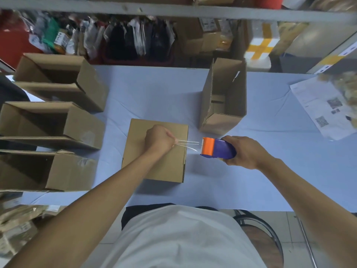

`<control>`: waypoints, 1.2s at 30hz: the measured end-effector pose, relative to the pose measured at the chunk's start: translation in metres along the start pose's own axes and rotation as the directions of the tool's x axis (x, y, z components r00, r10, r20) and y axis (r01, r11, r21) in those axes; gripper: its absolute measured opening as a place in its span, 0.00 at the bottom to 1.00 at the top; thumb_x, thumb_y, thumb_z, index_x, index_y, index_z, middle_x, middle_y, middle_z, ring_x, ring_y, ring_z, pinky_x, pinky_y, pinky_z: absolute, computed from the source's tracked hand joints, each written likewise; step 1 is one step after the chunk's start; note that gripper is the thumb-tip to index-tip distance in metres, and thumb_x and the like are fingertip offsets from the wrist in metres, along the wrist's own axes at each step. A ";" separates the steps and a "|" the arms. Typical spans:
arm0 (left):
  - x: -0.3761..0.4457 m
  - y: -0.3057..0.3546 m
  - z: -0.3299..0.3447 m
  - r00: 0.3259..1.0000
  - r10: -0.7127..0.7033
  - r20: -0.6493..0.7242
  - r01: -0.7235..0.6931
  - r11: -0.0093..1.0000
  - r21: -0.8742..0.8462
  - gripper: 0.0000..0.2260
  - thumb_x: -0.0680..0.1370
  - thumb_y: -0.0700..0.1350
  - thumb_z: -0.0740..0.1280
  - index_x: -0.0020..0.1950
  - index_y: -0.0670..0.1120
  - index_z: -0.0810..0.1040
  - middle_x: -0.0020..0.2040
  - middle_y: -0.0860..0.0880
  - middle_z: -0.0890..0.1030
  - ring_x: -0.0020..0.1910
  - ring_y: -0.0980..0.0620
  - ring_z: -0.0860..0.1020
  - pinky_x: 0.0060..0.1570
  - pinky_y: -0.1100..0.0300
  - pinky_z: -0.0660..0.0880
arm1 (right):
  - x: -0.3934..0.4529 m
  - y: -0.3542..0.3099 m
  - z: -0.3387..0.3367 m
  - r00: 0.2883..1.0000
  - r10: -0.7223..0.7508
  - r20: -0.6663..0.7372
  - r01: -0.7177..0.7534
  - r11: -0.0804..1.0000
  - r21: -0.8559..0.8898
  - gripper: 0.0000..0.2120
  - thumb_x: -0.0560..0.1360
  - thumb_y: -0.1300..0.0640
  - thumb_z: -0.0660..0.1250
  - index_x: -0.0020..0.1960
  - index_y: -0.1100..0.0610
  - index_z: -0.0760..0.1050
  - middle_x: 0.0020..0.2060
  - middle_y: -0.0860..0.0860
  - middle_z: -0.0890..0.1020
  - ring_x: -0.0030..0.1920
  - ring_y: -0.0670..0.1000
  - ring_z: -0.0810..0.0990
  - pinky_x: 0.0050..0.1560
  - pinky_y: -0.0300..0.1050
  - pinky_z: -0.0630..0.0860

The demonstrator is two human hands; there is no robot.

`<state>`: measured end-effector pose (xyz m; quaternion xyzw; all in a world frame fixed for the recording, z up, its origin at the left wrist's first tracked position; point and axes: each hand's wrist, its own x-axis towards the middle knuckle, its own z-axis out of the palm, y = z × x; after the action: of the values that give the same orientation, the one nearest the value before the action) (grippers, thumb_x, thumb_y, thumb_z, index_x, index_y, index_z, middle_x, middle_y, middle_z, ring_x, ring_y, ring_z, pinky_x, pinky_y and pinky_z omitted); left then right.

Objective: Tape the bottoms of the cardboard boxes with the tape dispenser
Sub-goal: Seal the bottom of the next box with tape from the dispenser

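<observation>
A closed cardboard box [143, 165] lies bottom-up on the pale blue table [154, 93], in front of me. My left hand [160, 139] hovers over its top and pinches the free end of a clear tape strip [188, 145]. That strip stretches right to the tape dispenser [218, 148], blue with an orange head, which my right hand [245, 151] grips just off the box's right edge.
Three open boxes lie on their sides at the left [58, 78] [50, 124] [48, 169]. Another open box [225, 95] stands behind the dispenser. Printed sheets [320, 109] lie at the right. Shelves of goods [135, 35] rise behind the table; a stool [258, 238] stands below.
</observation>
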<state>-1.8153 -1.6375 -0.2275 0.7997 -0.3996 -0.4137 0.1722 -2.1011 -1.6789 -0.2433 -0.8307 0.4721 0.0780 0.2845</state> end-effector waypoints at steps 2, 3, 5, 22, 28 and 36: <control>0.001 0.002 0.003 0.998 0.070 -0.008 -0.067 0.977 0.203 0.02 0.70 0.42 0.74 0.38 0.45 0.84 0.41 0.47 0.85 0.45 0.46 0.82 0.46 0.55 0.79 | 0.004 -0.001 0.003 1.000 0.007 0.023 -0.007 1.000 -0.012 0.31 0.65 0.48 0.78 0.64 0.46 0.70 0.51 0.44 0.81 0.46 0.48 0.76 0.43 0.39 0.71; 0.002 0.004 0.004 0.994 0.104 -0.016 -0.093 0.939 0.332 0.06 0.70 0.45 0.74 0.36 0.45 0.81 0.42 0.47 0.84 0.43 0.45 0.79 0.42 0.55 0.77 | 0.007 -0.002 0.005 0.999 0.013 0.035 -0.013 1.000 -0.022 0.31 0.65 0.48 0.78 0.64 0.47 0.70 0.52 0.44 0.81 0.46 0.48 0.76 0.43 0.40 0.72; 0.004 0.007 0.002 0.992 0.101 -0.074 -0.050 0.860 0.507 0.16 0.69 0.52 0.75 0.31 0.47 0.70 0.38 0.47 0.78 0.38 0.44 0.73 0.34 0.58 0.68 | 0.010 -0.004 0.010 0.998 0.039 0.057 -0.035 0.998 -0.061 0.31 0.65 0.48 0.78 0.64 0.47 0.69 0.53 0.46 0.81 0.48 0.50 0.77 0.45 0.42 0.76; 0.014 -0.003 0.019 0.711 0.549 0.440 -0.703 0.572 0.423 0.05 0.72 0.48 0.65 0.39 0.48 0.70 0.43 0.51 0.65 0.47 0.46 0.67 0.36 0.57 0.59 | 0.050 -0.093 -0.021 0.920 0.302 0.248 -0.207 0.915 -0.348 0.17 0.60 0.48 0.74 0.45 0.53 0.76 0.37 0.51 0.78 0.36 0.53 0.79 0.32 0.40 0.71; 0.010 -0.006 0.020 0.689 0.549 0.474 -0.720 0.438 0.539 0.07 0.76 0.44 0.62 0.48 0.49 0.79 0.48 0.49 0.63 0.53 0.45 0.66 0.41 0.55 0.58 | 0.020 -0.069 0.004 0.917 0.339 0.211 -0.276 0.920 -0.279 0.16 0.58 0.50 0.70 0.45 0.48 0.73 0.38 0.49 0.78 0.34 0.50 0.76 0.33 0.40 0.70; -0.008 -0.001 0.010 0.880 0.455 0.138 -0.471 0.873 0.128 0.14 0.77 0.37 0.59 0.58 0.45 0.79 0.51 0.47 0.81 0.50 0.48 0.78 0.54 0.54 0.76 | -0.035 -0.047 0.021 0.969 0.120 -0.215 -0.052 0.953 0.300 0.31 0.64 0.54 0.79 0.63 0.42 0.70 0.49 0.41 0.81 0.46 0.47 0.79 0.45 0.41 0.77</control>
<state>-1.8254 -1.6303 -0.2299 0.6692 -0.6194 -0.3683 0.1814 -2.0781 -1.6235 -0.2278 -0.7614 0.5443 -0.0772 0.3435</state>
